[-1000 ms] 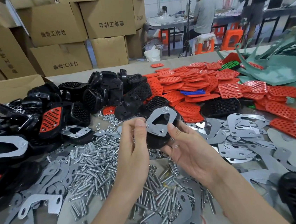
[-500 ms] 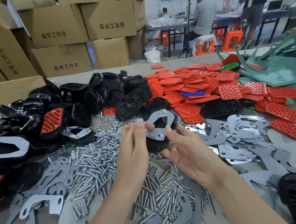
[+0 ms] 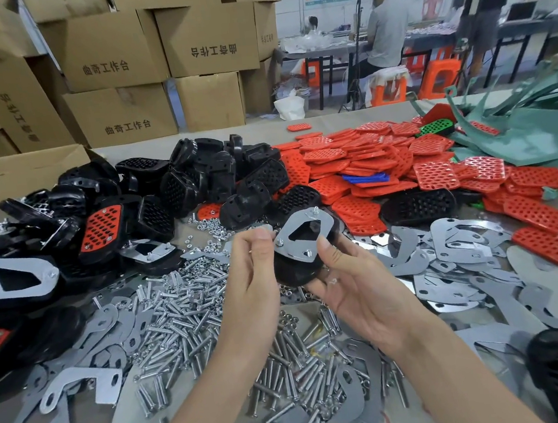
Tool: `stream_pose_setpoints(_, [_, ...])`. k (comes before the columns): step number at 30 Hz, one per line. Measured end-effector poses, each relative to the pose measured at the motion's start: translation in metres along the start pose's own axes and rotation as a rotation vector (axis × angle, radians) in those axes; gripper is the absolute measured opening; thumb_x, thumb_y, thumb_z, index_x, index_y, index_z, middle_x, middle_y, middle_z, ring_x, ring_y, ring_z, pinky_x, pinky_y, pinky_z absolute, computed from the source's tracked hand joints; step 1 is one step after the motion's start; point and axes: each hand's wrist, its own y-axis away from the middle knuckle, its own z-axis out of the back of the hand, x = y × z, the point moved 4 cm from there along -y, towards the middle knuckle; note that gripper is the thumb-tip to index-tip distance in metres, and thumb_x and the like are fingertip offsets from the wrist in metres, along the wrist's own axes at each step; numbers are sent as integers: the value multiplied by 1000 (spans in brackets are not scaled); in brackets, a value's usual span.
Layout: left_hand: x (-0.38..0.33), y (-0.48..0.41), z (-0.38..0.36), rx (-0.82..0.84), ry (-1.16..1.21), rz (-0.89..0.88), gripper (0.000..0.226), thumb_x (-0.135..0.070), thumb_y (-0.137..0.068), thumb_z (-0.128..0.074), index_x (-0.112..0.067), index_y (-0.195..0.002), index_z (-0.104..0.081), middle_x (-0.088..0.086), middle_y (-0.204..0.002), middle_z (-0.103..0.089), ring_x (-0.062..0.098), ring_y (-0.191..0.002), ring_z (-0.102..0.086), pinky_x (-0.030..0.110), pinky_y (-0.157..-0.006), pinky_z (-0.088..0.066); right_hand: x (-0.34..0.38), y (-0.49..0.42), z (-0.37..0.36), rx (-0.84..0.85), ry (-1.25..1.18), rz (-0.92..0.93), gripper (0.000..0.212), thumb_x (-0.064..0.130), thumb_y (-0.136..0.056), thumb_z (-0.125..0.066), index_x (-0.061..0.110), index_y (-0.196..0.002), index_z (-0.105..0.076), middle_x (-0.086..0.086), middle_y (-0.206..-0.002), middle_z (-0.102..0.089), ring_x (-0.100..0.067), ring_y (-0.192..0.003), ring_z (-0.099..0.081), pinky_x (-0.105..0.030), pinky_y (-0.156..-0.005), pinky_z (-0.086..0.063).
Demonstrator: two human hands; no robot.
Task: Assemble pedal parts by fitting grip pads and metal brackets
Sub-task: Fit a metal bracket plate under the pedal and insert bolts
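**Half-built pedal held over the bolt heap**

Both hands are up over the middle of the tabletop (image 3: pixel 245 130), and between them sits a black pedal (image 3: pixel 292 273) with a metal bracket (image 3: pixel 296 240) lying flat on its upturned face, tilted toward the person. The right hand (image 3: pixel 358 292) cradles the pedal from below, fingers curled under its body and the thumb pressed on the bracket's near right corner. The left hand (image 3: pixel 254 283) stands beside it with its fingers bunched tight, the tips pinching at the bracket's left corner; whether they also hold some small part there, I cannot tell.

Under the hands a heap of silver bolts (image 3: pixel 178 311) spreads toward the near edge. Black pedal bodies (image 3: pixel 198 178) are piled toward the far left corner, a few already fitted with red pads. Loose red grip pads (image 3: pixel 369 164) lie in a broad drift toward the far right corner. Spare flat brackets (image 3: pixel 453 248) are scattered along the right side. Cardboard boxes (image 3: pixel 116 49) are stacked beyond the far edge.
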Motion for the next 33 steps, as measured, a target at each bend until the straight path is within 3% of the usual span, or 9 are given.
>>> stream_pose_setpoints(2, [0, -2, 1, -11, -13, -9, 42, -59, -96, -34, -28, -100, -61, -15, -93, -69, -3, -87, -64, 8, -72, -46, 0, 0, 1, -2, 12, -4, 47, 9, -96, -61, -1, -141, -54, -21, -134, -68, -32, -121, -69, -34, -87, -62])
stream_pose_setpoints(6, [-1, -2, 1, 8, -54, -17, 42, -59, -98, -32, -35, -90, -66, 1, -111, -62, 5, -103, -63, 19, -86, -46, -3, 1, 1, -1, 29, -19, 47, 8, -95, -63, 0, -141, -55, -21, -134, -68, -32, -124, -67, -36, -91, -61])
stream_pose_setpoints(12, [1, 2, 0, -11, 5, -2, 36, -57, -100, -35, -31, -103, -59, -10, -98, -69, 1, -89, -65, 8, -70, -46, -2, -1, 1, 3, -21, -6, 49, 9, -95, -63, 0, -143, -53, -20, -136, -67, -31, -122, -69, -34, -87, -61])
stream_pose_setpoints(17, [-2, -2, 2, -4, -53, -13, 41, -60, -96, -33, -37, -88, -66, 0, -110, -62, 3, -100, -62, 7, -77, -43, -3, 0, 3, 13, 14, -7, 48, 9, -95, -64, 1, -142, -54, -20, -133, -68, -30, -120, -69, -34, -89, -61])
stream_pose_setpoints(19, [-2, 0, 1, 10, -64, -22, 38, -58, -98, -34, -40, -93, -66, -2, -115, -61, -2, -103, -61, 2, -78, -42, -4, 0, 2, 17, 3, -16, 48, 8, -96, -64, 0, -142, -53, -21, -134, -68, -30, -121, -69, -34, -91, -61])
stream_pose_setpoints(22, [0, 2, 0, -4, -29, -15, 34, -59, -100, -35, -37, -110, -60, -13, -108, -67, -2, -102, -64, 5, -76, -44, -3, -1, 2, 20, -10, -7, 48, 9, -96, -63, -1, -142, -54, -20, -135, -67, -30, -122, -69, -34, -89, -61])
stream_pose_setpoints(25, [2, 0, 2, -27, -66, -27, 36, -58, -100, -33, -34, -101, -61, -6, -101, -66, 2, -93, -63, 8, -72, -44, -2, -1, 3, 22, -5, -2, 46, 8, -96, -62, -1, -141, -55, -20, -135, -67, -30, -121, -69, -34, -88, -61])
stream_pose_setpoints(29, [2, -3, 3, -28, -162, -85, 42, -53, -105, -31, -35, -87, -63, -1, -105, -57, 9, -96, -61, 25, -82, -47, -5, -2, 7, -3, 75, -21, 47, 4, -93, -64, 2, -140, -57, -20, -132, -69, -32, -121, -69, -40, -93, -61])
stream_pose_setpoints(33, [-2, -1, 5, -22, -221, -145, 40, -53, -105, -31, -37, -90, -64, -9, -105, -54, 5, -98, -61, 17, -81, -47, -8, -4, 9, -35, 108, -32, 45, 2, -95, -65, 3, -139, -58, -20, -127, -72, -30, -114, -72, -38, -88, -62])
